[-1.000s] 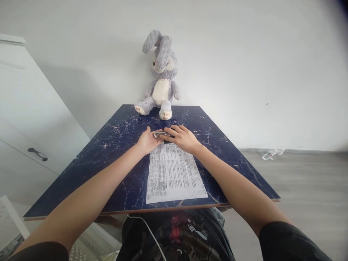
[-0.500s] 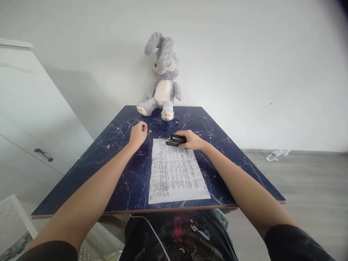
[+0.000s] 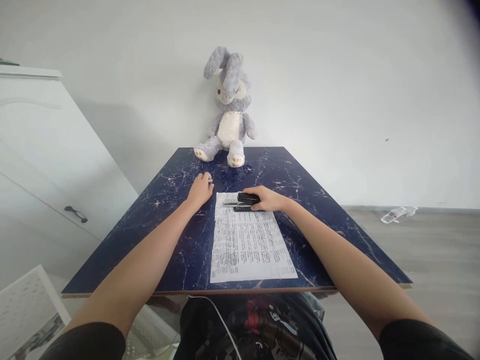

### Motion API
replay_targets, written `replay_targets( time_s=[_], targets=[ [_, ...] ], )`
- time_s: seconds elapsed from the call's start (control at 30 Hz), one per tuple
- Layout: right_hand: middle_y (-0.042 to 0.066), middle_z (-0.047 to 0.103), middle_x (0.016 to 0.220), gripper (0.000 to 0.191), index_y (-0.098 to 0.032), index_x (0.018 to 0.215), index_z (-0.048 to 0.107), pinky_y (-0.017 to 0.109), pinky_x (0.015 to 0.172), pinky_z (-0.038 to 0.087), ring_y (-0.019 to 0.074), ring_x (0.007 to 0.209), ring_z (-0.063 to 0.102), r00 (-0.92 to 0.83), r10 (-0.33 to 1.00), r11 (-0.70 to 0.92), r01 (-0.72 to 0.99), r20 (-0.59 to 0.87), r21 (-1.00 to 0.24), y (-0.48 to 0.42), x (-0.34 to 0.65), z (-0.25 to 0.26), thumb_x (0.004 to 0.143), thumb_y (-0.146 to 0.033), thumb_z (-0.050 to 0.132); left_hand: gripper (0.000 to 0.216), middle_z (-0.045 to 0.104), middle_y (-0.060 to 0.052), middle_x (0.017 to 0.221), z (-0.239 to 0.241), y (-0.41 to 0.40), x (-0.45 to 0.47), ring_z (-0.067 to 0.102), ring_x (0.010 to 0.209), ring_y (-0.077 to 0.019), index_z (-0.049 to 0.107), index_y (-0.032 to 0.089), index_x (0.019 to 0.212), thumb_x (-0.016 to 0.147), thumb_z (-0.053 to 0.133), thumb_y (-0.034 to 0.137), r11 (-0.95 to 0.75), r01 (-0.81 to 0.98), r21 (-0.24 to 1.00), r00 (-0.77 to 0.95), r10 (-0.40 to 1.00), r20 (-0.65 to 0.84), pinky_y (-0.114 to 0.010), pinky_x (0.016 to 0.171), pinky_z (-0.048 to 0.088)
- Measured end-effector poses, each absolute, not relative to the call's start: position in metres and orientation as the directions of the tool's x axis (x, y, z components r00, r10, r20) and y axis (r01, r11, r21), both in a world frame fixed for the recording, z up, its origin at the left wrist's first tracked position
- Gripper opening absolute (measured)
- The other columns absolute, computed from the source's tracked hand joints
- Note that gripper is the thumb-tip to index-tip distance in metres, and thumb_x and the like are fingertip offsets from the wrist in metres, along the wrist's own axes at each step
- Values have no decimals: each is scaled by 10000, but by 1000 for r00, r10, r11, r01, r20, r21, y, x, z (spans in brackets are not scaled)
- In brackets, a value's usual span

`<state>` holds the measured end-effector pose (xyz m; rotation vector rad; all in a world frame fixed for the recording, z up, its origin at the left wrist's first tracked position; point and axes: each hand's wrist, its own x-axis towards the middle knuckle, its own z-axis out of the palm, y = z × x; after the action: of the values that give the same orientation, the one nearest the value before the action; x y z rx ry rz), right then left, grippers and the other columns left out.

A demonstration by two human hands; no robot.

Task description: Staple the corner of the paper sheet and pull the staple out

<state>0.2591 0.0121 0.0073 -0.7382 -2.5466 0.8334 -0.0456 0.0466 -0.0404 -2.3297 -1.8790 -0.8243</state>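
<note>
A printed sheet of paper (image 3: 248, 240) lies flat on the dark blue marbled table (image 3: 161, 220). A black stapler (image 3: 243, 201) rests across the sheet's far edge, its metal jaw pointing left. My right hand (image 3: 267, 199) is wrapped around the stapler's rear end. My left hand (image 3: 201, 189) rests on the table just left of the paper's far corner, fingers curled round something small that I cannot make out.
A grey plush rabbit (image 3: 228, 112) sits at the table's far edge against the white wall. A white cabinet (image 3: 41, 160) stands to the left. An empty plastic bottle (image 3: 397, 214) lies on the floor at the right.
Both hands were together on the stapler beyond the paper. My left hand drew away to the left with fingers closed, and my right hand brought the stapler down onto the paper's far edge.
</note>
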Motion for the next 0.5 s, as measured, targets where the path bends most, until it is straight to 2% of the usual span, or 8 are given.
replay_targets(
  time_s=[0.13,0.2,0.3,0.43,0.5],
  targets=[
    [14,686,923,301,-176,1023,662,283,722,419,195,810,614,-799,576,689,360,173,-629,8,258,7,732,-115,622,441,562,-170,1225,-40,46,-47,586,1175,-345,520,200,1453,1026,488,308,-84,976,201,26,961,274,-468,1004,464],
    [10,676,888,261,-177,990,643,276,693,412,184,771,609,-798,576,691,360,177,-626,7,256,5,743,-103,608,382,555,-148,1228,-41,45,-46,587,1173,-332,576,256,1403,1048,441,304,-74,985,153,38,974,223,-456,980,471],
    [2,670,853,257,-182,978,633,273,665,410,176,733,610,-785,589,697,374,191,-612,6,252,2,741,-87,610,277,547,-130,1203,-41,43,-44,589,1148,-308,629,239,1267,1040,479,289,-81,984,157,39,966,257,-422,955,479],
    [17,704,897,295,-189,1024,653,285,688,464,189,761,650,-792,576,714,365,204,-598,5,246,0,754,-77,615,121,545,-117,1153,-43,41,-43,575,1109,-280,622,197,1087,1013,528,216,-103,962,255,30,961,276,-405,965,467],
    [49,728,1039,386,-200,1146,657,315,781,522,219,885,690,-790,556,743,335,257,-580,5,246,-1,777,-91,628,83,545,-101,1102,-42,42,-43,551,1117,-266,605,190,948,983,545,145,-133,891,434,-12,949,315,-408,1019,436]
  ],
)
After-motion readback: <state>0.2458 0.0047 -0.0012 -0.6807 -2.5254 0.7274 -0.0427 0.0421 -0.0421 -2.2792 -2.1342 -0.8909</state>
